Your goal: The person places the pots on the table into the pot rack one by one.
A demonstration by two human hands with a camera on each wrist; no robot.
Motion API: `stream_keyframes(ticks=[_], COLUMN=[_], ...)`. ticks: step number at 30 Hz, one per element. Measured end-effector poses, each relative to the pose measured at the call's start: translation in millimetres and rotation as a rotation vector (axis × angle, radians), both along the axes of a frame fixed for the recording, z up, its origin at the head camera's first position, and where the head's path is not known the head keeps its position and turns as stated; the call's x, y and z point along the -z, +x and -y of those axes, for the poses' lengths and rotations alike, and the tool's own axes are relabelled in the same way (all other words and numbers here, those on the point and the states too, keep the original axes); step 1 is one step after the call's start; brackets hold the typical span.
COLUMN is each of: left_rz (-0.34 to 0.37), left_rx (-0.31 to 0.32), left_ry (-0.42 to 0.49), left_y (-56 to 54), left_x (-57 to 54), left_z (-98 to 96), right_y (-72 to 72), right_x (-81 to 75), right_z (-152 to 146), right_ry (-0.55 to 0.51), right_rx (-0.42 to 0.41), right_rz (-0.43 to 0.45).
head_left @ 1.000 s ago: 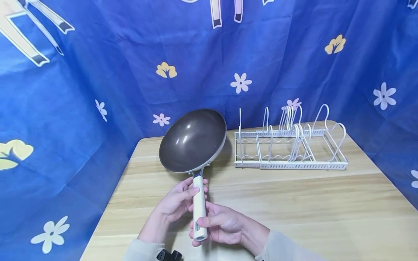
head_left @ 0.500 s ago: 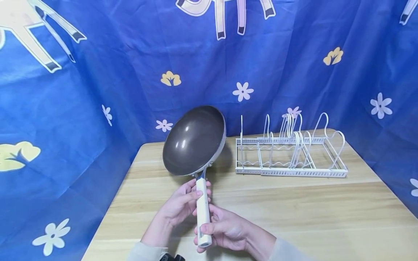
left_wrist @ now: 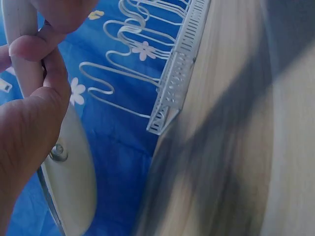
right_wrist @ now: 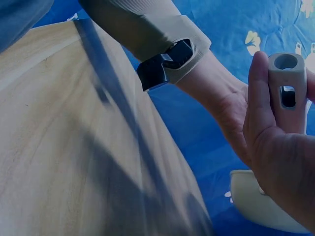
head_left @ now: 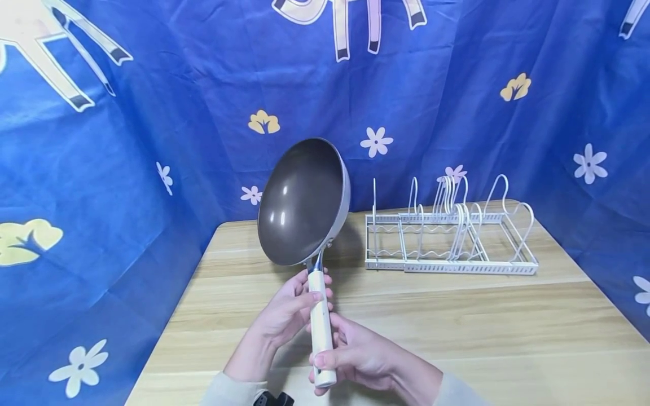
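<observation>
A deep frying pan with a dark inside, pale outside and white handle is held up off the table, its bowl tilted toward me. Near the bowl end, my left hand grips the handle with the thumb on top. My right hand holds the same handle close to its hollow end. In the left wrist view the pan's pale outer side and a rivet show below the left hand. The right wrist view shows the handle's end in the right hand.
To the right on the wooden table stands a white wire rack with several upright loops. Blue patterned cloth hangs behind the table and along both sides. A black strap device sits on the left sleeve.
The pan's bowl has risen and tipped more upright, shifting slightly right. Both hands moved a little to the right with the handle and keep their hold. The rack stays put; the head view shifted slightly.
</observation>
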State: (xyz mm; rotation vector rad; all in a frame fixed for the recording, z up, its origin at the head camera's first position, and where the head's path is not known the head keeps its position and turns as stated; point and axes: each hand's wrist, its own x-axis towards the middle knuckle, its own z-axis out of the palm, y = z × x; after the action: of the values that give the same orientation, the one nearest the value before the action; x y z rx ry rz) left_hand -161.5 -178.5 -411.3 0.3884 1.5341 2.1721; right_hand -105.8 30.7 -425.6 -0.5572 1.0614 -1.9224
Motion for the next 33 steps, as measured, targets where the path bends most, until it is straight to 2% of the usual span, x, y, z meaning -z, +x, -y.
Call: stream_keyframes(ticks=[6,12,19,26,33], left_rz=[-0.011,-0.017,-0.02,-0.012,-0.02], left_rx=[0.012,0.045,0.08,0.112,0.171], left_ry=[-0.001,0.058,0.109,0.122,0.116], left_y=[1.0,1.9,4.3,6.9,7.1], left_x=[-8.0,-13.2,-17.8,-24.9,-37.9], left_z=[-7.4,-13.1,-18.6,-25.7,-32.3], right_y=[5.6,8.9,12.5,20.0,25.8], right_x=[-6.5,-10.0,-11.2,-14.7,-17.3], right_z=[-5.2,-10.7,-18.8,-25.1,-28.1], right_ry=[0.025,0.018,0.162,0.203,0.261], right_rx=[0.035,0.061,0.139,0.178,0.238], right_rz=[-0.079,-0.147,-0.246,-0.284,-0.327])
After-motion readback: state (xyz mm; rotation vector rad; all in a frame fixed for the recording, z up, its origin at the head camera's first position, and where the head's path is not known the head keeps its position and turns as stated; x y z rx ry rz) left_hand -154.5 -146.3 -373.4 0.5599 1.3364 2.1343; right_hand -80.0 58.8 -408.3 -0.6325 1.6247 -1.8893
